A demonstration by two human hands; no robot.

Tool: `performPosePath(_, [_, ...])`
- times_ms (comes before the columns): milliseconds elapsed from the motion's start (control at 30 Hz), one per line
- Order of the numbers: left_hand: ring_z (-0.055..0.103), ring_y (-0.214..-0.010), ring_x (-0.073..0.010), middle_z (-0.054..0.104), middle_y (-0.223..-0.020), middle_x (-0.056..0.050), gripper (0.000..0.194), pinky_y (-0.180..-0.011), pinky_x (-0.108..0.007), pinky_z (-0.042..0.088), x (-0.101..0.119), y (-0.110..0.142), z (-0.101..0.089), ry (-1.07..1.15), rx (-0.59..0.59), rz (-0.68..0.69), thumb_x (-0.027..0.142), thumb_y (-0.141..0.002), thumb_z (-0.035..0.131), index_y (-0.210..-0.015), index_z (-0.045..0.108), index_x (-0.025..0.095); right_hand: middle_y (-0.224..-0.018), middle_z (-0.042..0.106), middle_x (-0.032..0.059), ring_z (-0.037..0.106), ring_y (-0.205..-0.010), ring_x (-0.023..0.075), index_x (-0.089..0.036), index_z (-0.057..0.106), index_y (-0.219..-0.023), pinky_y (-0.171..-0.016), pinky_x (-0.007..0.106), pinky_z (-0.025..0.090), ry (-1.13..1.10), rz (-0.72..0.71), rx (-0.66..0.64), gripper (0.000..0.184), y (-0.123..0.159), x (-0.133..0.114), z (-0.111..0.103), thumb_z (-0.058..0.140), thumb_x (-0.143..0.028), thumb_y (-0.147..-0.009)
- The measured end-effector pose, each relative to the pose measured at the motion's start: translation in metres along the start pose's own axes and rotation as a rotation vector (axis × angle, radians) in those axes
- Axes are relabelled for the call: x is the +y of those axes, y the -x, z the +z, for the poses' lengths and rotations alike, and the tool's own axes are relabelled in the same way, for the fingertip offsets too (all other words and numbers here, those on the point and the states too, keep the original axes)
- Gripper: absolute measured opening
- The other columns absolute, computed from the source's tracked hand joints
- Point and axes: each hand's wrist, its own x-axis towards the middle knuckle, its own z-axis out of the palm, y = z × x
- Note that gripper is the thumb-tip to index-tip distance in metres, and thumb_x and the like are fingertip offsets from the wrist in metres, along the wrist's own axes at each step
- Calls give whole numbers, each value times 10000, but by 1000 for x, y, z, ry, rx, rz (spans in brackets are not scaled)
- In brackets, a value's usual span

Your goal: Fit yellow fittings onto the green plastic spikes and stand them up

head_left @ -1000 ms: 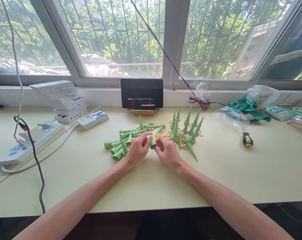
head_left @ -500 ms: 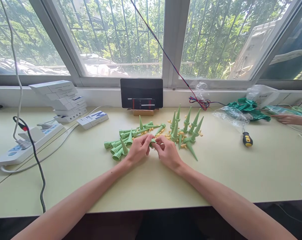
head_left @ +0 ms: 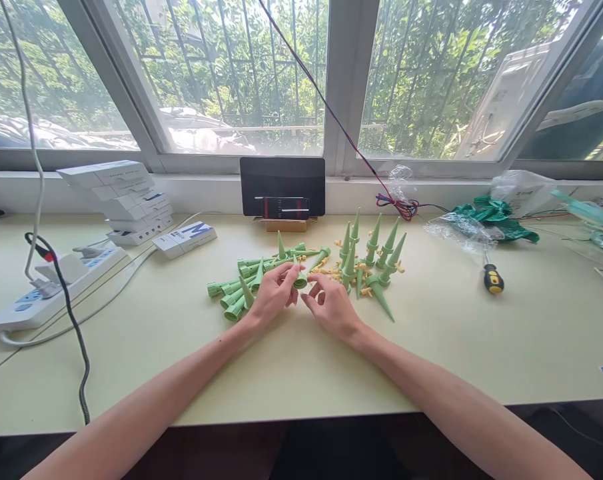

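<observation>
My left hand (head_left: 276, 292) is closed on a green plastic plant-watering spike (head_left: 300, 283), its round open end facing me and its tip partly behind my fingers. Just right of it, my right hand (head_left: 332, 305) has its thumb and forefinger apart with nothing between them; the forefinger is close to the spike's rim, and I cannot tell if it touches. Several green tubular pieces (head_left: 234, 309) and cones lie beside and behind my left hand. Beyond my right hand stand several green spikes (head_left: 374, 241) with small yellow valves (head_left: 366, 291) at their sides.
A screwdriver (head_left: 494, 279) and crumpled clear plastic lie to the right. At the back a phone (head_left: 285, 208) leans on a dark tablet (head_left: 282, 175). White boxes (head_left: 126, 200) and a power strip (head_left: 56, 287) with cables occupy the left. A co-worker's green bag (head_left: 588, 208) shows at far right.
My right fingers have drawn apart from the spike, which stays in my left hand with its open end now showing. At far right, the co-worker's hand has moved away and a green bag has lifted.
</observation>
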Motion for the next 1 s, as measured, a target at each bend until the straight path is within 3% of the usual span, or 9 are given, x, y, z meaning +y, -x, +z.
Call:
performPosePath(200, [484, -379, -96, 486, -492, 46, 349, -378, -204, 357, -2, -3, -1, -2, 69, 44, 487, -921, 502, -981, 638, 171, -790, 691, 39, 598, -701, 157, -172, 641, -980, -682, 266, 426, 254, 41, -75, 146, -1, 6, -1, 536, -213, -887])
performPosePath(500, [516, -416, -72, 547, -720, 10, 361, -342, -201, 363, -2, -2, 2, 57, 102, 36, 524, -891, 533, -912, 614, 173, -1053, 641, 92, 614, -919, 185, -173, 587, -1125, -743, 262, 439, 478, -60, -82, 242, 1, 3, 1, 448, -182, -926])
performPosePath(867, [503, -408, -63, 568, -763, -1, 357, -347, -202, 363, -3, -3, 3, 54, 109, 44, 529, -885, 539, -891, 594, 177, -1398, 443, 173, 648, -840, 195, -187, 404, -1349, -609, 277, 430, 711, -24, -124, 394, -6, -2, 6, 419, -220, -957])
performPosePath(1000, [503, -408, -65, 553, -743, 4, 340, -351, -203, 360, -2, -2, 3, 42, 107, 52, 510, -895, 533, -903, 601, 177, -1375, 462, 166, 641, -830, 193, -176, 453, -1281, -603, 281, 419, 718, -19, -150, 319, -7, -3, 5, 401, -232, -970])
